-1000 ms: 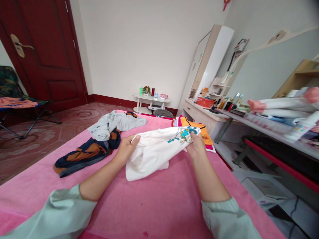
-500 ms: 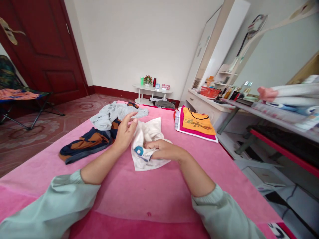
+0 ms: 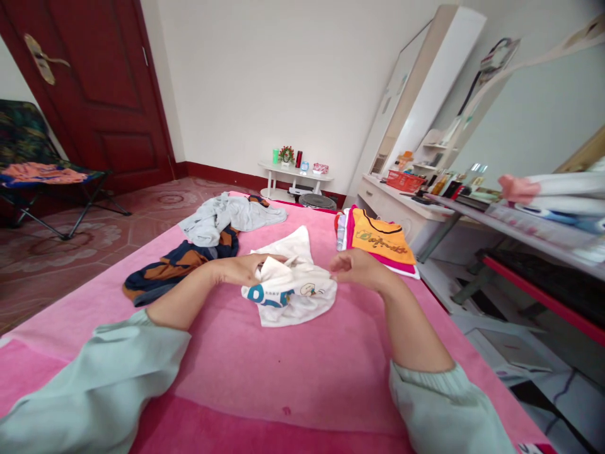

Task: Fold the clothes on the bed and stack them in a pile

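Note:
A crumpled white shirt (image 3: 297, 309) with blue lettering and a small cartoon print lies on the pink bedspread (image 3: 283, 366) in front of me. My left hand (image 3: 239, 270) holds its left side, the fingers partly hidden behind the bunched cloth. At the right edge of the shirt, my right hand (image 3: 357, 268) is closed in a pinch on the fabric. A pointed part of the white cloth spreads flat behind the bunched part.
Left of the shirt lie a navy and brown garment (image 3: 165, 271) and a rumpled grey garment (image 3: 208, 217). A folded stack topped by an orange shirt (image 3: 382, 236) sits at the right edge. Beyond are a shelf table (image 3: 295, 172), a dressing table (image 3: 378, 189) and a folding chair (image 3: 47, 173).
My left hand has come down from the air onto the shirt's left side. My right hand has moved right, drawing the cloth wider, so more of the print shows.

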{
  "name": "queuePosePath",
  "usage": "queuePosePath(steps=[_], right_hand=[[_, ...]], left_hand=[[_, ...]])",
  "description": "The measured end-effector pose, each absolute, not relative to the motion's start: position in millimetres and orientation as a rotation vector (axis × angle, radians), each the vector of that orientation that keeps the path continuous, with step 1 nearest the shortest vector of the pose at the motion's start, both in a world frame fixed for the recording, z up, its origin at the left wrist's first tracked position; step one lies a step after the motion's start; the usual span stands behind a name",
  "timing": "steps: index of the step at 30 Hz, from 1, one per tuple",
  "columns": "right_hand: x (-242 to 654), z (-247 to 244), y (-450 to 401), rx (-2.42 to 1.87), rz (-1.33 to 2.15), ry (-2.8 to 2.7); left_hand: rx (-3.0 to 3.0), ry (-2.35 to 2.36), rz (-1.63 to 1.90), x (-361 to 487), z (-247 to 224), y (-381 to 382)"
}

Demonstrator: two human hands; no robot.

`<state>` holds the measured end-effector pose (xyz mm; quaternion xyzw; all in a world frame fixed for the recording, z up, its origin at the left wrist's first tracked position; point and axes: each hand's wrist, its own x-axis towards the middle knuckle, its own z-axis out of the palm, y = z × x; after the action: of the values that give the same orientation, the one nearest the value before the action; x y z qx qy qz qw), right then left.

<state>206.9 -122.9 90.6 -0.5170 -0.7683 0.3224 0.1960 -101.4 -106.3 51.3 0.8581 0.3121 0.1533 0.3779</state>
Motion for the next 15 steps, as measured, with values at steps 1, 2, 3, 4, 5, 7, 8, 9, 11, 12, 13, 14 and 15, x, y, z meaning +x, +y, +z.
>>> queuePosePath(steps=[1,2,3,4,5,7,8,9,11,12,13,14,15], right_hand=[[213.7,89.7,-122.3,-1.517,0.93,-2.225],[218.1,88.7,-122.6,-1.57,0.97,-2.285],[219.7,87.6,-123.5,-1.602,1.014,-2.34],[218.7,86.2,-124.8,-1.61,1.064,-2.394],[215.5,84.4,-126.3,-1.586,1.138,-2.439],[204.3,79.3,-128.9,-1.463,1.345,-2.454],[197.7,76.1,-129.8,-1.403,1.439,-2.425],[191.2,72.6,-130.3,-1.359,1.483,-2.383],[180.1,65.8,-129.9,-1.296,1.417,-2.293],[176.1,63.6,-128.9,-1.262,1.352,-2.243],[173.2,62.7,-127.6,-1.229,1.293,-2.18],[171.4,63.9,-126.2,-1.208,1.242,-2.093],[170.7,67.5,-125.0,-1.205,1.189,-1.982]], left_hand=[[2.19,0.807,0.356,-103.4,52.5,-106.0],[2.192,0.827,0.336,-104.8,53.1,-105.8],[2.198,0.851,0.33,-105.3,52.9,-105.5],[2.203,0.875,0.331,-105.2,52.1,-105.1],[2.202,0.894,0.333,-104.4,50.7,-104.5],[2.168,0.913,0.346,-101.4,47.4,-103.4],[2.144,0.92,0.362,-99.6,45.8,-103.1],[2.125,0.927,0.393,-97.9,44.4,-103.2],[2.115,0.927,0.481,-94.9,42.6,-104.0],[2.117,0.918,0.529,-93.8,42.4,-104.7],[2.113,0.905,0.58,-92.8,42.8,-105.5],[2.094,0.893,0.64,-91.6,44.1,-106.4],[2.057,0.887,0.714,-90.1,46.6,-107.6]])
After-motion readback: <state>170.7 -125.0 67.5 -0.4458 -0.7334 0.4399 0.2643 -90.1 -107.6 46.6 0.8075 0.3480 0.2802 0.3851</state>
